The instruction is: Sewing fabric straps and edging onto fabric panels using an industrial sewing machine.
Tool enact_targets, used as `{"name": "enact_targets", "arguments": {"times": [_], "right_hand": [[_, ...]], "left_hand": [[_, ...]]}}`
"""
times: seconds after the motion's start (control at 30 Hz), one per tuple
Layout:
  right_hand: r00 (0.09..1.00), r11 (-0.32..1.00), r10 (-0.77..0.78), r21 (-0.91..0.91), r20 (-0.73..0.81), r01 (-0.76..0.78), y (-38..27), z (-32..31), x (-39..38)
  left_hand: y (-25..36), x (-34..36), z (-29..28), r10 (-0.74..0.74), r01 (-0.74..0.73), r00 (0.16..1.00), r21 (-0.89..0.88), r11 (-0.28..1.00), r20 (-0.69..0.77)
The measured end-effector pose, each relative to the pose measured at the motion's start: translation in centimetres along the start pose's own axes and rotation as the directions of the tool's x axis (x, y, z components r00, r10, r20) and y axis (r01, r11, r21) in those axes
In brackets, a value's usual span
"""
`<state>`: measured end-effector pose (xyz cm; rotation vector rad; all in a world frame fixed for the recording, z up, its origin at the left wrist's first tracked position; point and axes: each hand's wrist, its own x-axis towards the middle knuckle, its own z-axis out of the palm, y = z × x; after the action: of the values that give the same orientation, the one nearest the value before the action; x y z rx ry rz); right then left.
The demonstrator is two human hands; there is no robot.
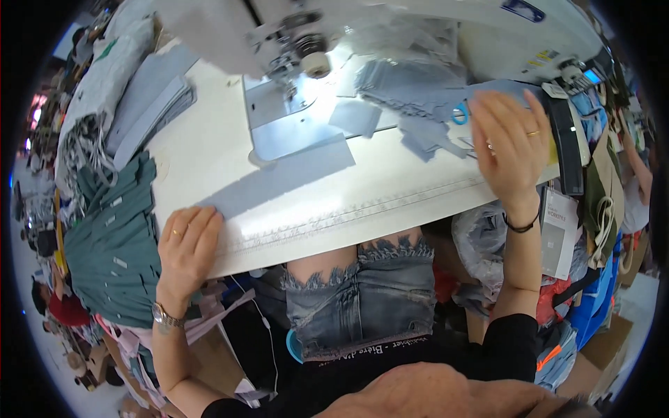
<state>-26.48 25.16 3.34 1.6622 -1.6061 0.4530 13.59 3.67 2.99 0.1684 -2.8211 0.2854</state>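
Observation:
My left hand (188, 240) rests at the table's front left edge with its fingers curled on the near end of a grey-blue fabric strip (286, 177). The strip runs slantwise up toward the sewing machine's metal plate (279, 139). Farther right, my right hand (512, 143) is over the table with its fingers apart, and I see nothing held in it. Right beside its fingers lies a blue-handled cutting tool (460, 113), partly hidden. Small grey-blue fabric pieces (421, 136) lie to the left of that hand, beside a larger layered pile (404, 87).
The sewing machine head (300, 49) overhangs the table. A printed measuring scale (348, 212) follows the front edge. Folded grey-blue panels (157, 111) lie at the far left. Green garments (115, 240) hang at the left edge. A black device (563, 143) stands at the right end.

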Motion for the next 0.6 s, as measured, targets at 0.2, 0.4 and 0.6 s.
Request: {"name": "enact_targets", "arguments": {"times": [0.2,0.4,0.6], "right_hand": [[0.946,0.927,-0.123,0.376,0.3,0.001,-6.3,4.7,3.9],[0.992,0.898,-0.013,0.438,0.125,-0.043,-6.9,5.2,5.1],[0.915,0.445,0.077,0.808,0.395,-0.386,-11.0,1.5,6.4]], "left_hand": [[-2.1,-2.0,0.5,-0.112,0.112,0.994,0.014,0.994,0.001],[0.1,0.4,-0.1,-0.181,0.167,0.981,-0.172,0.971,-0.07],[5.1,9.8,1.9,-0.18,0.078,0.978,-0.627,0.775,-0.1]]}}
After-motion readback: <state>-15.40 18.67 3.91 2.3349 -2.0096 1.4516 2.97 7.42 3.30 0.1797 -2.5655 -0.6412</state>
